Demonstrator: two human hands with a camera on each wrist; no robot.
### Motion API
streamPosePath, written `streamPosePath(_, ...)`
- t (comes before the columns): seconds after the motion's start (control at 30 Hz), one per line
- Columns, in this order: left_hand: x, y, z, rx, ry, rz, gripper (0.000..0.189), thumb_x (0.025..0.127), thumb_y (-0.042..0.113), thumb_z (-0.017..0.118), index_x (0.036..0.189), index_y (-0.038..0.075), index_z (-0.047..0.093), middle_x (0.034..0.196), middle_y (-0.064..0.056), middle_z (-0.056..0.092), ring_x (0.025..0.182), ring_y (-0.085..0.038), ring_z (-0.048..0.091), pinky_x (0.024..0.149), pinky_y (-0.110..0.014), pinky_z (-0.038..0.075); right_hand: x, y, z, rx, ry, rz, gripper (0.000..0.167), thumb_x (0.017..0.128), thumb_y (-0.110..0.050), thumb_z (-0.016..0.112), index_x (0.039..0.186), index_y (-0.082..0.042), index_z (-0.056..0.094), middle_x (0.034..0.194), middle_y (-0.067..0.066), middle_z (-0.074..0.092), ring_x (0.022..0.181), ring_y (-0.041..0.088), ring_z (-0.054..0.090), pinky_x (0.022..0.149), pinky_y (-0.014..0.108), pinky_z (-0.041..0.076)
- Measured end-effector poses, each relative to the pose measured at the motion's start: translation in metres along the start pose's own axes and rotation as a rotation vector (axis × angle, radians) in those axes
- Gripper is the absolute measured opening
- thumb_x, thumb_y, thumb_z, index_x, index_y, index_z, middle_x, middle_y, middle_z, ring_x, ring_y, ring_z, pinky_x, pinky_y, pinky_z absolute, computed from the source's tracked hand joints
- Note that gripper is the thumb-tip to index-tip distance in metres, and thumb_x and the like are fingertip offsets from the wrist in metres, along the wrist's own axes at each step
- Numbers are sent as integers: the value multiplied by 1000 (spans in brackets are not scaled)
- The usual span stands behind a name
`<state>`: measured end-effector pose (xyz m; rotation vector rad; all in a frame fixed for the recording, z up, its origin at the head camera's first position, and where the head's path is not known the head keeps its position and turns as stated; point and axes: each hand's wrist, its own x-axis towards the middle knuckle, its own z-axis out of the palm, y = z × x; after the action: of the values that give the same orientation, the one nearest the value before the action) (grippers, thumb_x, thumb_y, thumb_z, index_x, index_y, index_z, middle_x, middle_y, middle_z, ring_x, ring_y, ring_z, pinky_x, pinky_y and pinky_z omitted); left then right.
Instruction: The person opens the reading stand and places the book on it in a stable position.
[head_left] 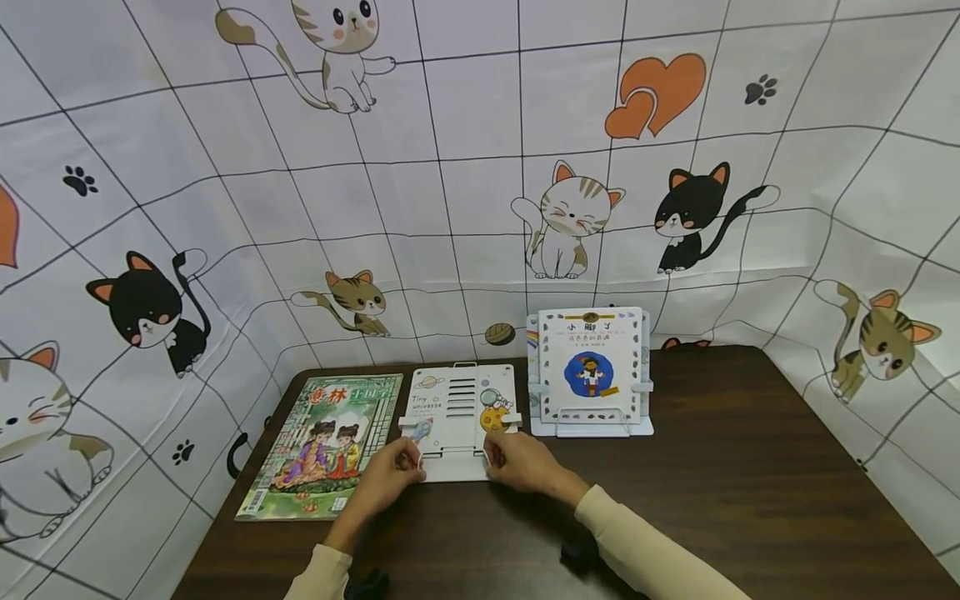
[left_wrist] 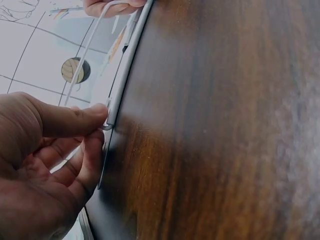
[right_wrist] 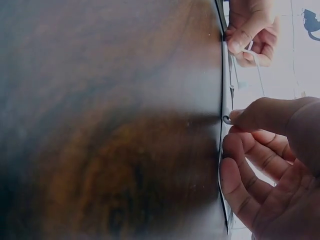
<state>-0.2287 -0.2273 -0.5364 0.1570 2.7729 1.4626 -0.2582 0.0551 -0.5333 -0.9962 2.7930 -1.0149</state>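
A white book stand [head_left: 463,435] printed with "Tiny universe" and space pictures lies on the table, its narrow front lip [head_left: 455,472] nearest me. Along that lip runs a thin white wire page holder [left_wrist: 89,46], stretching from hand to hand in the left wrist view. My left hand [head_left: 393,473] pinches the wire between thumb and fingers at the lip's left end. At the right end my right hand [head_left: 525,461] pinches it likewise, thumb right at the lip's curled edge [right_wrist: 226,119]. The wire's ends are mostly hidden by the fingertips.
Left of the stand lies a green illustrated magazine [head_left: 322,450]. To the right, a second stand [head_left: 558,430] holds a white picture book [head_left: 630,358] upright. Behind the dark wooden table [head_left: 750,500] hangs a white cloth [head_left: 480,200] printed with cats.
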Motion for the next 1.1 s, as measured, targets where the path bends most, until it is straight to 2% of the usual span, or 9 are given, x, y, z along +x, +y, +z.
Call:
streamPosePath(0.17, -1, -2, -1, -18, 0, 16, 23, 84, -3, 82, 87, 8, 63, 80, -2, 65, 69, -12, 57, 66, -26, 46, -3, -5, -4, -27, 31, -60, 25, 86, -12, 81, 84, -20, 57, 73, -13, 55, 65, 1, 47, 56, 27, 39)
streamPosePath(0.33, 2, -6, -5, -23, -25, 7, 18, 84, 1, 84, 92, 5, 68, 80, -3, 67, 70, -10, 59, 64, -26, 49, -3, -8, -15, 70, -61, -3, 16, 91, -8, 78, 92, -14, 63, 82, -6, 65, 72, 2, 54, 64, 25, 47)
streamPosePath(0.4, 3, -5, -10, -32, -33, -2, 14, 87, 2, 82, 97, 3, 71, 84, -5, 71, 72, -10, 62, 65, -27, 52, -2, -6, -22, 107, -59, 31, 12, 94, -6, 76, 96, -10, 66, 86, -2, 69, 75, 4, 56, 66, 24, 47)
streamPosePath(0.47, 5, -2, -16, -44, -22, -18, 11, 92, 3, 78, 102, 1, 74, 89, -8, 74, 74, -12, 66, 67, -30, 56, -1, -4, -31, 137, -9, 73, 9, 95, -4, 75, 99, -7, 67, 88, 1, 70, 76, 7, 58, 67, 25, 48)
streamPosePath(0.57, 10, 7, -27, -54, 38, -46, 13, 98, 5, 72, 109, -2, 75, 96, -14, 76, 77, -20, 72, 70, -34, 61, 1, -1, -42, 143, 123, 160, 8, 95, -3, 75, 100, -3, 69, 91, 4, 70, 79, 12, 60, 69, 27, 50)
streamPosePath(0.67, 18, 14, -37, -5, 94, -60, 18, 103, 9, 67, 115, -2, 73, 100, -16, 75, 82, -28, 72, 71, -36, 59, 4, 2, -45, 150, 230, 221, 11, 94, -1, 74, 103, 0, 69, 96, 10, 70, 85, 18, 65, 75, 34, 55)
streamPosePath(0.77, 29, 18, -41, 71, 122, -64, 22, 106, 13, 63, 121, -1, 72, 104, -17, 74, 89, -31, 70, 74, -36, 55, 7, 7, -41, 152, 267, 247, 17, 94, -2, 73, 109, 4, 67, 100, 16, 69, 88, 24, 67, 78, 40, 57)
streamPosePath(0.93, 47, 19, -35, 177, 114, -57, 29, 106, 12, 58, 126, -8, 68, 116, -25, 71, 100, -36, 69, 84, -49, 57, 11, 13, -30, 133, 220, 306, 33, 96, -7, 74, 124, 9, 64, 111, 22, 71, 94, 27, 68, 81, 45, 58)
streamPosePath(1.1, 59, 17, -21, 217, 110, -114, 42, 105, 13, 56, 136, -15, 60, 127, -33, 68, 113, -46, 68, 93, -58, 57, 15, 13, -24, 117, 202, 332, 43, 97, -11, 74, 132, 11, 61, 124, 28, 71, 105, 34, 71, 88, 50, 59)
